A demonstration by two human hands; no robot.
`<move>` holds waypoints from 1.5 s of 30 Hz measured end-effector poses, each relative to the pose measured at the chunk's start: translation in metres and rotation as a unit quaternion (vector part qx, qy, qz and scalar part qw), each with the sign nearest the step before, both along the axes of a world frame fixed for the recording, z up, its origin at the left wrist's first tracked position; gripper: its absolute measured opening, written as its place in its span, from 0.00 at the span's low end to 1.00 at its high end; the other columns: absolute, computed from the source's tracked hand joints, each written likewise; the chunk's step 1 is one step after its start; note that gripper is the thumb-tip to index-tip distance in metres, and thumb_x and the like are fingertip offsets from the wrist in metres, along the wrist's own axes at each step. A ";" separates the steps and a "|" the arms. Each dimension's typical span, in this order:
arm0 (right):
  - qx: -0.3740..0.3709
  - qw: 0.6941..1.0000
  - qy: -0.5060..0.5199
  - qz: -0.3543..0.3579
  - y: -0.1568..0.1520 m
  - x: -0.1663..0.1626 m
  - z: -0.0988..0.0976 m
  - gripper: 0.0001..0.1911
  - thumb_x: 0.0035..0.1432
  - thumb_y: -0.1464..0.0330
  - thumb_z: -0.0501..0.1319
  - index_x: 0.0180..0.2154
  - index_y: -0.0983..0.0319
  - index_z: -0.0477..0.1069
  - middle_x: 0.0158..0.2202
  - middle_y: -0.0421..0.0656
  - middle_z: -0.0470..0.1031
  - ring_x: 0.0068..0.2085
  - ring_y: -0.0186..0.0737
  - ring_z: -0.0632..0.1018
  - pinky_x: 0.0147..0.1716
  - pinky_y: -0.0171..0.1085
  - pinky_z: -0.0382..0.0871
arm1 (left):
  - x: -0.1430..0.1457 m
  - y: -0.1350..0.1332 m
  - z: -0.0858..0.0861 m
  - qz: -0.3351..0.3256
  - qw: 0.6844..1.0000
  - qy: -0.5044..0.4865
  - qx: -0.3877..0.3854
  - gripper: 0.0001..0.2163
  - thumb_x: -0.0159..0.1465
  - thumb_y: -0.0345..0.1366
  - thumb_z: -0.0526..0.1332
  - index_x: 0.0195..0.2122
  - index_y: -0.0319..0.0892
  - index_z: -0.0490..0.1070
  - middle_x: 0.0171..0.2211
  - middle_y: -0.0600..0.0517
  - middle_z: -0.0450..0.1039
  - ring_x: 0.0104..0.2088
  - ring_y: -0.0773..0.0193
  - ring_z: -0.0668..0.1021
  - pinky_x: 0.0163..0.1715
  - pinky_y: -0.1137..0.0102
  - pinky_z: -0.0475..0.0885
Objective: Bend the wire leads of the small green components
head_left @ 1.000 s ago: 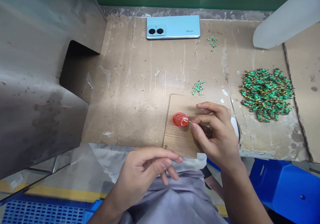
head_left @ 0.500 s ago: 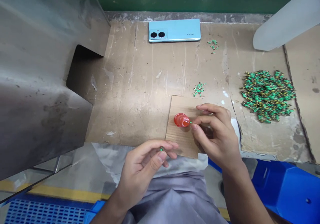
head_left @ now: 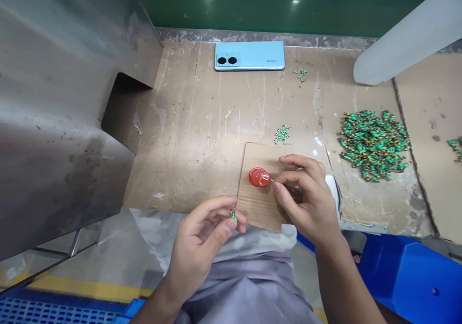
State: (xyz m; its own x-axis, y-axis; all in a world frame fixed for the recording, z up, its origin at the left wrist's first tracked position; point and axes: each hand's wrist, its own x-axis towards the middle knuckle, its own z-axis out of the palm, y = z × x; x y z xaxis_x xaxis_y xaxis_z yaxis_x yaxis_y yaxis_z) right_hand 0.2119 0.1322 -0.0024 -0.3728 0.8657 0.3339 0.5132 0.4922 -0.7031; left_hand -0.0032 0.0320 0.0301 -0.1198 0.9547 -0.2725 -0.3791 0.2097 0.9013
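Note:
My left hand (head_left: 202, 239) pinches a small green piece with a dark end (head_left: 233, 214) between thumb and fingers, in front of the cardboard's lower left edge. With thumb and forefinger closed, my right hand (head_left: 312, 201) grips a tiny green part (head_left: 272, 180). Its tip is at the right edge of a small round red dish (head_left: 250, 176), which looks glossy inside. Under the dish lies a piece of brown cardboard (head_left: 258, 213). Just beyond the cardboard is a little cluster of tiny green parts (head_left: 283, 134).
A big heap of green, yellow and dark pieces (head_left: 373, 146) lies on the right. At the back are a light-blue phone (head_left: 252, 57) and more green bits (head_left: 301, 76). A metal housing (head_left: 65, 122) stands left; a white tube (head_left: 404, 35) slants in from upper right.
The view has shifted slightly. In my left hand the fingers have moved a little, and more of the green piece shows. My right hand keeps its part at the dish's edge.

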 end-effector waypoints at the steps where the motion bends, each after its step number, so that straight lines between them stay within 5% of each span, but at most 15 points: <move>1: 0.003 1.000 0.002 -0.006 0.000 0.001 0.000 0.05 0.72 0.72 0.65 0.42 0.56 0.74 0.58 0.48 0.76 0.56 0.51 0.76 0.53 0.51 0.71 | -0.001 -0.001 0.001 -0.004 1.000 0.007 0.001 0.08 0.74 0.30 0.70 0.51 0.50 0.85 0.38 0.55 0.88 0.37 0.68 0.89 0.43 0.79 0.84; 6: 0.034 0.998 -0.049 -0.028 -0.004 0.016 0.002 0.04 0.73 0.72 0.64 0.43 0.56 0.73 0.57 0.48 0.77 0.56 0.52 0.77 0.54 0.51 0.68 | -0.005 -0.005 -0.002 -0.036 0.981 0.181 0.060 0.11 0.73 0.24 0.67 0.48 0.50 0.83 0.42 0.58 0.89 0.43 0.70 0.89 0.48 0.80 0.82; 14: 0.047 0.987 -0.151 0.023 -0.010 0.039 0.001 0.05 0.76 0.74 0.61 0.46 0.58 0.71 0.60 0.52 0.75 0.59 0.56 0.75 0.56 0.54 0.67 | -0.005 0.005 -0.025 -0.123 0.824 0.461 0.305 0.11 0.74 0.20 0.63 0.53 0.36 0.78 0.47 0.47 0.87 0.57 0.56 0.86 0.64 0.64 0.74; 18: 0.039 0.988 -0.148 0.025 -0.010 0.035 -0.002 0.06 0.76 0.75 0.59 0.47 0.58 0.69 0.60 0.52 0.75 0.59 0.55 0.76 0.55 0.54 0.67 | -0.004 0.008 -0.031 -0.146 0.804 0.481 0.318 0.11 0.74 0.20 0.62 0.53 0.35 0.77 0.47 0.45 0.87 0.57 0.53 0.87 0.62 0.60 0.76; 36: 0.060 0.992 -0.111 -0.012 -0.006 0.038 -0.006 0.06 0.71 0.74 0.64 0.42 0.57 0.72 0.55 0.49 0.76 0.57 0.52 0.77 0.54 0.50 0.68 | -0.004 0.009 -0.033 -0.130 0.822 0.464 0.303 0.10 0.73 0.20 0.63 0.52 0.36 0.78 0.47 0.44 0.88 0.55 0.55 0.87 0.61 0.64 0.77; 40: 0.044 0.997 -0.035 -0.044 -0.020 0.032 0.006 0.06 0.70 0.74 0.66 0.41 0.58 0.74 0.54 0.48 0.77 0.54 0.48 0.78 0.53 0.48 0.68 | 0.001 0.004 -0.023 -0.065 0.890 0.374 0.252 0.12 0.72 0.20 0.67 0.53 0.39 0.80 0.47 0.47 0.88 0.55 0.59 0.87 0.61 0.71 0.78; 43: -0.009 0.997 0.075 -0.033 -0.040 0.015 0.023 0.08 0.68 0.77 0.65 0.43 0.59 0.75 0.52 0.46 0.76 0.55 0.46 0.77 0.55 0.45 0.69 | 0.003 0.001 -0.010 -0.046 0.975 0.174 0.132 0.10 0.72 0.24 0.70 0.49 0.45 0.83 0.46 0.52 0.89 0.51 0.62 0.89 0.56 0.73 0.82; 45: -0.050 0.993 0.111 0.010 -0.051 0.000 0.034 0.09 0.68 0.79 0.65 0.44 0.59 0.75 0.52 0.45 0.75 0.56 0.43 0.77 0.56 0.42 0.70 | 0.003 0.001 -0.003 -0.042 0.995 0.059 0.073 0.07 0.69 0.27 0.75 0.44 0.47 0.85 0.44 0.54 0.89 0.48 0.64 0.89 0.51 0.76 0.84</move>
State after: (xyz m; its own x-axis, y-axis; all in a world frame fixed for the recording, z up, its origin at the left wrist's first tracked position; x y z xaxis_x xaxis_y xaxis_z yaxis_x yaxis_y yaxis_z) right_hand 0.2119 0.0812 0.0317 -0.3167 0.8923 0.3216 0.3322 0.4219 -0.8436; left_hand -0.0005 0.0328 0.0273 -0.0610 0.9910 -0.1189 -0.2550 0.0997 0.9618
